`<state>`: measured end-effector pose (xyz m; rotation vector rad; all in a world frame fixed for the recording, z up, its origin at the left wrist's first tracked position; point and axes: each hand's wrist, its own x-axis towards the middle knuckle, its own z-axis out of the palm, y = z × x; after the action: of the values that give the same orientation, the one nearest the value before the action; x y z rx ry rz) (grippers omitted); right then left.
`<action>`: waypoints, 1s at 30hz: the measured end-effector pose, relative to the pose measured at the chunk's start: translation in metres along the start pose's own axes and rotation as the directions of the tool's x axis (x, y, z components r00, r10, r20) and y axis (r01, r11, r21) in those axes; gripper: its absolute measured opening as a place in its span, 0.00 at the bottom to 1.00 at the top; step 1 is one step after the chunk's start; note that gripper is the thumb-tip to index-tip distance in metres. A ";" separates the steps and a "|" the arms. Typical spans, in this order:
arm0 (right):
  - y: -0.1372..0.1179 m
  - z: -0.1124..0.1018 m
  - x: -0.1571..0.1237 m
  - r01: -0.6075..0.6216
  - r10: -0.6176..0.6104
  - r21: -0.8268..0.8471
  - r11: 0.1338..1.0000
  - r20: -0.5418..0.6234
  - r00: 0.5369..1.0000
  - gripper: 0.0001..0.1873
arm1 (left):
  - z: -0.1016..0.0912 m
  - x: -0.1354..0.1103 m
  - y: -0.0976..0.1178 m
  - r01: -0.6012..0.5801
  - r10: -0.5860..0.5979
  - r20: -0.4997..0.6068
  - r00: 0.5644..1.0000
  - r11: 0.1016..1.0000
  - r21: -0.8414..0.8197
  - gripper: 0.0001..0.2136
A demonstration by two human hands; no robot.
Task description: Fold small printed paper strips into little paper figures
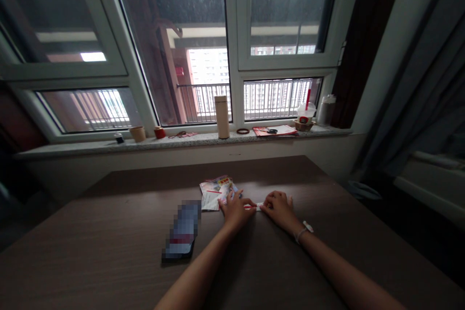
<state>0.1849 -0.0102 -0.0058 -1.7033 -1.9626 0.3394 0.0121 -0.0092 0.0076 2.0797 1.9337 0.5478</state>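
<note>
pinched a small paper strip at both ends, left hand and right hand curled tight on it. lay flat on the table, just before the leaflets. probably best pressed evenly, edges matched.

On the surface: two hands, the left hand and the right hand, one paper strip, one dark phone, and one small heap of leaflets, sheet count unclear. On the windowsill: one tall flask, two small cups, a brown cup and a red cup, one lidded drink cup, one white jar, one ring, one red booklet.
</note>
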 end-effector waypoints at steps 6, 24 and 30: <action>-0.002 0.001 -0.002 0.008 -0.009 -0.023 1.000 -0.020 1.000 0.13 | -0.003 0.001 0.001 0.012 -0.012 0.023 1.000 1.000 -0.001 0.07; -0.006 0.002 -0.005 0.017 -0.017 -0.022 1.000 -0.005 1.000 0.10 | 0.001 0.003 0.000 -0.003 0.004 0.030 1.000 1.000 -0.018 0.09; -0.001 0.007 -0.007 0.019 -0.019 0.000 1.000 -0.031 0.999 0.12 | 0.003 0.004 0.001 0.001 0.000 0.015 1.000 1.000 -0.012 0.08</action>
<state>0.1812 -0.0159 -0.0127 -1.6794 -1.9549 0.3044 0.0143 -0.0052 0.0062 2.0699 1.9176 0.5405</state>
